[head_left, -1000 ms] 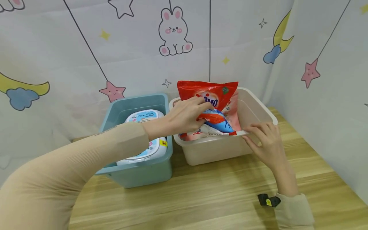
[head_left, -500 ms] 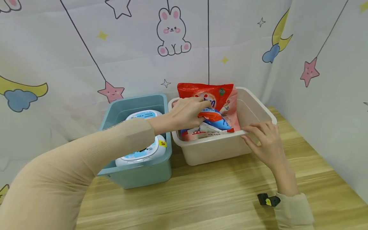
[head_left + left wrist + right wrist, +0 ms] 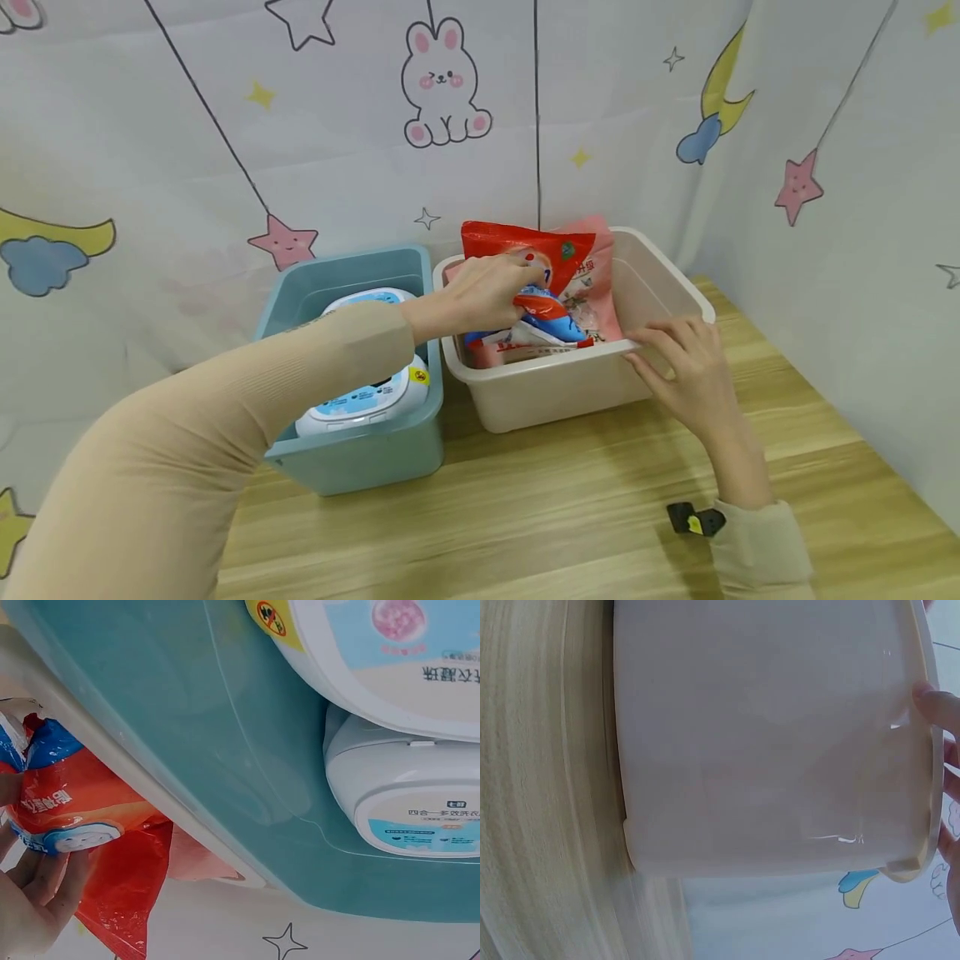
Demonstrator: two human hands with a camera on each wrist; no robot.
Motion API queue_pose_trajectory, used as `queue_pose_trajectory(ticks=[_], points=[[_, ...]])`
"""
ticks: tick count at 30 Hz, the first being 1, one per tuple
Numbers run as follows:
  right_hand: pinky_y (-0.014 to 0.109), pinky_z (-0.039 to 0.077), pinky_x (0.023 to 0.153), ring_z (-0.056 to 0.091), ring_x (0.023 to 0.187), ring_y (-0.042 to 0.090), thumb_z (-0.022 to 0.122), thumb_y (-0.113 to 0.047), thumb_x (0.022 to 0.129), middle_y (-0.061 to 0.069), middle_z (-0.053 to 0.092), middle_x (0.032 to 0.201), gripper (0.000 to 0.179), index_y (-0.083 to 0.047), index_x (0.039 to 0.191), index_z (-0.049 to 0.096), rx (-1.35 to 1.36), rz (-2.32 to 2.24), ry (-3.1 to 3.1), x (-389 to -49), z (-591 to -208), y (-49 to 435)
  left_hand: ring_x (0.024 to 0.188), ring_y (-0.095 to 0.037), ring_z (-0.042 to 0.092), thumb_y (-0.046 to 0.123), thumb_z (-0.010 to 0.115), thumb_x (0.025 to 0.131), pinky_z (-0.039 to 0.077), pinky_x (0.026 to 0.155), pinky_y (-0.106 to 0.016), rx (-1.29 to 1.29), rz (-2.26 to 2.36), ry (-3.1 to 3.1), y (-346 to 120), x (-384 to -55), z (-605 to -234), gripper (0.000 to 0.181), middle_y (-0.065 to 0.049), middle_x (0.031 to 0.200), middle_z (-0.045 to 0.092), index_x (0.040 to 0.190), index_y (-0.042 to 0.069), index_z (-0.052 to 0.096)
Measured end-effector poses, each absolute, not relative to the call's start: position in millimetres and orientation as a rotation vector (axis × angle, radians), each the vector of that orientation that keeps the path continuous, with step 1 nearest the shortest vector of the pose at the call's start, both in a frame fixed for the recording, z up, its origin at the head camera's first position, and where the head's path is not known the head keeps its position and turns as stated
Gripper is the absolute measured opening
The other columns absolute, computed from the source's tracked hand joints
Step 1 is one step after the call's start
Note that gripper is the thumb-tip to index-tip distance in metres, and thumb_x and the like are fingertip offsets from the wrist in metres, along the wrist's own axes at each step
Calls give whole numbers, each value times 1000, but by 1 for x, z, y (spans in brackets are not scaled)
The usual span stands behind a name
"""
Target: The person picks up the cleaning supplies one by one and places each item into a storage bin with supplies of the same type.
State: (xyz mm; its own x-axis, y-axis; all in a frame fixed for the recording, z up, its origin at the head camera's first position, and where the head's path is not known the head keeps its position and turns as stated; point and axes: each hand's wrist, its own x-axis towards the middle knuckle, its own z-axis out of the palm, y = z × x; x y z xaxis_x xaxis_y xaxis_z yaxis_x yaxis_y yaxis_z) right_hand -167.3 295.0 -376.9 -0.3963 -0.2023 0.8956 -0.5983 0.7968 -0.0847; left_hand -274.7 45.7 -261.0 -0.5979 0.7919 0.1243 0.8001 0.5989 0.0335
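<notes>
My left hand (image 3: 489, 292) grips a crinkled red, orange and blue laundry detergent bag (image 3: 558, 243) inside the cream plastic bin (image 3: 558, 400). In the left wrist view, fingers (image 3: 45, 885) are bent against the printed side of that bag (image 3: 82, 791). Behind and below it lies a pink package (image 3: 603, 292), partly hidden by the bag. At the bin's front right, my right hand (image 3: 686, 371) holds the rim, fingers over the edge and thumb outside. The right wrist view has the thumb (image 3: 937, 709) on the rim of the bin (image 3: 765, 750).
Touching or very near the cream bin's left side stands a teal bin (image 3: 360, 467). White tubs with blue labels (image 3: 367, 404) lie in it, partly behind my left forearm. Both bins rest on a wood-grain table (image 3: 525, 517), with a printed curtain (image 3: 600, 83) close behind.
The detergent bag has sunk a little lower into the cream bin, and more of the pink package shows behind it. My right hand keeps its place on the rim.
</notes>
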Motion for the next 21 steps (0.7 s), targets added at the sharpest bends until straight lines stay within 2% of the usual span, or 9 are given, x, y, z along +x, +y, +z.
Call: queue_pose_trajectory(ticks=[5, 10, 21], points=[[46, 32, 73, 51, 86, 35, 57, -40, 95, 17, 65, 90, 40, -3, 94, 72, 603, 483, -1967, -169, -376, 294, 91, -17, 60, 19, 69, 82, 48, 56, -21, -1369, -97, -2748, 47, -278, -265, 43, -3, 129, 62, 124, 21, 62], [47, 32, 72, 51, 86, 35, 57, -40, 95, 17, 65, 91, 39, -3, 94, 72, 602, 476, -1960, -168, -377, 294, 99, -19, 60, 20, 71, 81, 52, 65, -24, -1387, -95, -2767, 49, -278, -271, 43, -3, 130, 61, 124, 21, 62], [47, 32, 72, 51, 85, 34, 58, -39, 95, 16, 65, 89, 39, -3, 94, 72, 605, 477, -1948, -169, -377, 294, 98, -16, 59, 19, 73, 81, 55, 73, -29, -1421, -71, -2817, 51, -281, -284, 37, 1, 120, 65, 117, 22, 63]])
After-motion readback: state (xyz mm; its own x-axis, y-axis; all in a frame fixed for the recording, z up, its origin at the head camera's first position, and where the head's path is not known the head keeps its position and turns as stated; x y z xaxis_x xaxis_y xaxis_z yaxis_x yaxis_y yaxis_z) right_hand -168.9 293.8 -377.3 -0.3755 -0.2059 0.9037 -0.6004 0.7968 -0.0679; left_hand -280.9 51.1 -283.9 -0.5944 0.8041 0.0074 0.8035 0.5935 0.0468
